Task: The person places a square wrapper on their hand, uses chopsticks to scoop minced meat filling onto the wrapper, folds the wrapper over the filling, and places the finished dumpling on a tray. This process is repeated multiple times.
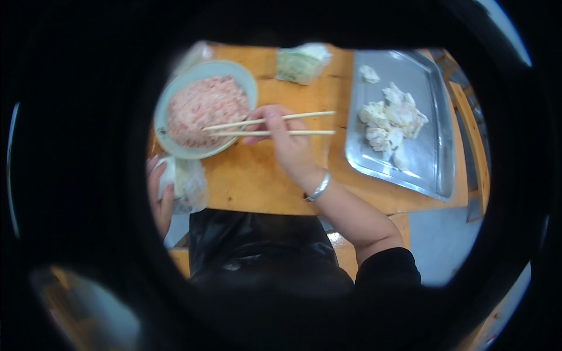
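Note:
My right hand (292, 142) holds a pair of pale wooden chopsticks (307, 132), slightly spread, with their tips at the edge of a mound of raw minced meat (208, 112). The meat fills much of a pale green bowl (243, 74) at the left of the table. Partly cut off by the dark rim of the view, my left hand (161, 202) grips a thin white wrapper (167, 173) below the bowl. Beside that hand lies a clear plastic bag (193, 186) with pale contents, hard to make out. To the right, a metal tray (395, 173) bears a heap of folded white dumplings (393, 116).
A green and white plastic packet (303, 63) lies at the back of the wooden table (263, 184). Another clear plastic bag (195, 55) sits behind the bowl. Wooden furniture (472, 145) stands beyond the tray. A black apron (263, 245) covers my lap at the table's front edge.

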Available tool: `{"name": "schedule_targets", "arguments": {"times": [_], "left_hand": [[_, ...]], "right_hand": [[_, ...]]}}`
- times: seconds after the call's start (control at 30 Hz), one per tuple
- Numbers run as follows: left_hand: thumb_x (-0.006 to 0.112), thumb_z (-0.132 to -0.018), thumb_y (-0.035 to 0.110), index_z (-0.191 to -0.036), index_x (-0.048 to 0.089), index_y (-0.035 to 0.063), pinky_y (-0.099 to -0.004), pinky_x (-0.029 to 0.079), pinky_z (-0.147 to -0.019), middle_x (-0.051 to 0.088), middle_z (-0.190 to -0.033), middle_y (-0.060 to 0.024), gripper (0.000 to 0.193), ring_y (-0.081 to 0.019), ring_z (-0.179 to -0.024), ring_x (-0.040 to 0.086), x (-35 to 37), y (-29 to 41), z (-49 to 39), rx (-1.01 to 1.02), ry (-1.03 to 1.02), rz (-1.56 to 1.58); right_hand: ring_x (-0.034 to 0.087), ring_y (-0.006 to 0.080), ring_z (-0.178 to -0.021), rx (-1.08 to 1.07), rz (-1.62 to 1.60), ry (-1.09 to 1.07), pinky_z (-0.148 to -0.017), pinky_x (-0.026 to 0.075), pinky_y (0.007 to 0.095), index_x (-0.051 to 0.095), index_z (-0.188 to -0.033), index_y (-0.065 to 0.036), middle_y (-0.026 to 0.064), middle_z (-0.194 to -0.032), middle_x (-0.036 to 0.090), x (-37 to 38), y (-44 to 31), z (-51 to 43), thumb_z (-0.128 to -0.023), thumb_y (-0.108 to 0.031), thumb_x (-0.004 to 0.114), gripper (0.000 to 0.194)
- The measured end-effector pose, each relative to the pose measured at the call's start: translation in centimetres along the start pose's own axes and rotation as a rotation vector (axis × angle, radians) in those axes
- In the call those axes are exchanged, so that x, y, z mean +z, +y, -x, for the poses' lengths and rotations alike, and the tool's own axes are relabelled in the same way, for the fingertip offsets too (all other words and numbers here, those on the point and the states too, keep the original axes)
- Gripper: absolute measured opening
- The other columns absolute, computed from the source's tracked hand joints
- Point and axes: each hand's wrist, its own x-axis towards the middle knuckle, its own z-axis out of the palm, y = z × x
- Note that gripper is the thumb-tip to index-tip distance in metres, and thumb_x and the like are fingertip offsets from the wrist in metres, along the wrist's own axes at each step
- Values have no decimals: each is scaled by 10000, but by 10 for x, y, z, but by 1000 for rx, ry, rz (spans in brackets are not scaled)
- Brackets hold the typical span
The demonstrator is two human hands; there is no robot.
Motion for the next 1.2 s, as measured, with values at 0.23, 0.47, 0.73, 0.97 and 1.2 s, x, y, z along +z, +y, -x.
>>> {"name": "schedule_targets", "arguments": {"times": [0.23, 0.47, 0.73, 0.97, 1.2], "left_hand": [[622, -802, 107, -1006, 613, 22, -379, 437, -847, 551, -1069, -148, 221, -320, -1013, 530, -32, 8, -13, -40, -45, -26], [605, -804, 89, -867, 598, 14, -348, 467, -627, 561, -780, -117, 98, -284, -686, 579, -39, 1, -36, -65, -137, 181], [576, -881, 111, -916, 596, 27, -267, 499, -669, 636, -869, -55, 93, -143, -757, 627, -44, -22, -23, -422, -127, 697], [506, -947, 170, -1112, 579, 51, -295, 522, -817, 651, -1029, -67, 216, -149, -919, 643, -25, -25, -22, -669, 104, 1909], [509, -937, 134, -1108, 583, 43, -259, 512, -736, 655, -959, -41, 207, -121, -839, 632, -14, -8, -30, -737, 72, 1951]], "right_hand": [[647, 178, -725, -62, 290, -45, -676, 540, 280, 606, -956, 55, 113, -840, 649, 4, -56, -19, -952, -173, 513, 246], [604, 141, -639, -74, 888, -279, -584, 471, 251, 647, -815, 31, 90, -727, 638, 29, -86, -44, -899, -156, 600, 211], [601, 137, -637, -31, 736, -306, -567, 458, 240, 651, -833, 37, 102, -705, 640, 52, -74, -39, -887, -116, 606, 168], [605, 136, -629, -44, 903, -334, -576, 466, 239, 659, -838, 30, 96, -703, 645, 39, -69, -35, -888, -116, 600, 165], [627, 132, -689, -32, 792, -284, -615, 492, 239, 650, -848, 41, 97, -740, 649, 35, -65, -30, -909, -108, 565, 182]]}}
